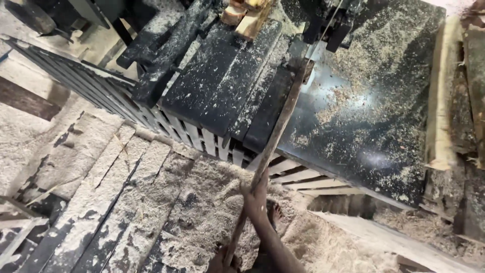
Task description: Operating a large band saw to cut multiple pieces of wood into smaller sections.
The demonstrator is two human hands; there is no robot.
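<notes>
A long wooden pole [275, 136] was gripped in both hands and held slanting up over the black machine table [384, 116]. The right hand [254, 194] was wrapped closed around the pole partway up, just off the table's near edge. The left hand [222, 263] was at the pole's lower end, at the bottom edge of the view, mostly cut off; its fingers seemed closed on the pole, though this could be seen only in part. The pole's far tip lay by the saw blade [323, 30] near the table's far edge, among scattered sawdust [348, 96].

The step in hand was judged to be poking or clearing at the blade area with the pole. For the next move, a steady two-handed hold and a controlled tip would be called for.

No container was seen. Rough planks [449, 101] lay along the table's right edge, and sawdust-covered boards [111, 192] lay below its left side.
</notes>
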